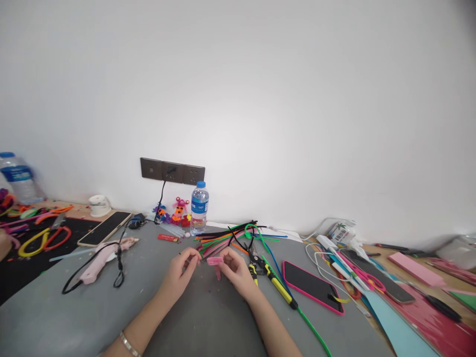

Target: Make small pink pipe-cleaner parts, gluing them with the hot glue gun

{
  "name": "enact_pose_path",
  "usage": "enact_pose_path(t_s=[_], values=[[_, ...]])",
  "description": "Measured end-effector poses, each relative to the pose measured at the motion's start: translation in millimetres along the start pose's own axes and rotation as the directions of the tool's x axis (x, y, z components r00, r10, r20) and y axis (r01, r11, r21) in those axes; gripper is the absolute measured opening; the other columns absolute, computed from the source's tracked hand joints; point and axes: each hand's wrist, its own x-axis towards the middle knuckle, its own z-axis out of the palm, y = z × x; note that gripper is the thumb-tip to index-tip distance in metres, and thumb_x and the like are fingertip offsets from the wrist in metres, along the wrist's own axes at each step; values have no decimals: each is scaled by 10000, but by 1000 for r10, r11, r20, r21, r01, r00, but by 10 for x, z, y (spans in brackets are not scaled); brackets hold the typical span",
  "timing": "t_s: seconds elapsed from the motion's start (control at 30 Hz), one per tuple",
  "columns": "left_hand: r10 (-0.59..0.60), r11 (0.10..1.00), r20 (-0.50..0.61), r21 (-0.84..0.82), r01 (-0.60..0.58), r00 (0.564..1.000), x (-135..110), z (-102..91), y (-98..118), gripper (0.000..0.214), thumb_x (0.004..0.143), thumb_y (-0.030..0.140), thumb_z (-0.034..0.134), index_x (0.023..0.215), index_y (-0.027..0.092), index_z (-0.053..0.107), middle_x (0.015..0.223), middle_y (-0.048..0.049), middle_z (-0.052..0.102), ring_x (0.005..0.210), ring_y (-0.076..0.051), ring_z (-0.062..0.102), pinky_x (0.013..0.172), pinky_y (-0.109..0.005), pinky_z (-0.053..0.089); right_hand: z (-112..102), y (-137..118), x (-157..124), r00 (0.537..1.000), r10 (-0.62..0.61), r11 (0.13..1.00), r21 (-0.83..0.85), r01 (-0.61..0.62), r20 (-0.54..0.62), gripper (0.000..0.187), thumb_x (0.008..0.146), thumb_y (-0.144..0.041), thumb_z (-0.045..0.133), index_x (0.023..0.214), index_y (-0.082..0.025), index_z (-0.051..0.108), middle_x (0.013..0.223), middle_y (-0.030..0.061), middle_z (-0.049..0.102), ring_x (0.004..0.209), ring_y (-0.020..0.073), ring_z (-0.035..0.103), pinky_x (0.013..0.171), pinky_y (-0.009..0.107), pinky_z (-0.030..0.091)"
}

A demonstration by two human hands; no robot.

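Between the thumb and fingers of my right hand (235,271) is a bent piece of pink pipe cleaner (214,261), with one end hanging down. My left hand (181,272) is just to its left, thumb and fingertips pinched together; anything between them is too small to make out. Behind both hands lies a loose bundle of coloured pipe cleaners (219,240). Close to my right hand are pliers (273,282) with yellow and black handles, lying with their handles spread on the grey mat (208,322).
A pink glue gun (97,265) with a black cord lies left. A water bottle (200,210) and small pipe-cleaner figures (178,212) stand by the wall. At right are a pink-cased phone (312,286), white cables and coloured paper (431,317). Scissors (48,240) lie far left, near another person's hand (4,244).
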Motion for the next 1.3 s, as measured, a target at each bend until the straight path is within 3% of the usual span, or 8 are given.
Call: enact_pose_path(t_s=[0.27, 0.47, 0.6, 0.77, 1.3], values=[[-37, 997, -22, -75, 35, 999, -8, -4, -9, 363, 979, 401, 333, 692, 210, 449, 635, 30, 449, 581, -140, 468, 579, -236, 385, 37, -51, -2, 1000, -2, 1000, -14, 2, 4, 326, 876, -505, 610, 820, -201, 504, 708, -7, 558, 602, 126, 498, 565, 250, 435], [-84, 994, -34, -80, 81, 996, 3, 10, -16, 220, 909, 403, 489, 854, 200, 554, 737, 4, 566, 652, -158, 564, 597, -236, 444, 34, -44, -1, 1000, -3, 999, -36, 4, 8, 335, 872, -524, 602, 830, -206, 505, 711, -3, 563, 607, 134, 511, 571, 256, 441], [-17, 999, 81, -44, 20, 997, -15, 21, 22, 228, 894, 370, 524, 1001, 199, 630, 817, -29, 658, 738, -183, 621, 612, -242, 466, 24, -35, -11, 999, -23, 996, -81, 25, 30, 287, 886, -477, 601, 850, -200, 533, 716, -8, 543, 621, 134, 503, 588, 253, 438], [34, 996, 117, 78, -43, 993, -17, 37, 29, 166, 843, 328, 609, 930, 208, 684, 766, -20, 677, 664, -165, 612, 559, -225, 432, 18, -53, -17, 999, -32, 991, -127, 37, 44, 251, 885, -440, 612, 850, -197, 561, 747, -3, 539, 654, 138, 506, 602, 251, 429], [1, 997, 122, 73, -10, 992, -10, 55, 33, 194, 851, 374, 593, 877, 195, 663, 728, -12, 660, 648, -157, 603, 539, -215, 428, 63, -154, -17, 996, -69, 970, -228, 79, 53, 194, 875, -376, 618, 808, -198, 581, 748, -3, 572, 700, 149, 529, 659, 259, 425]])
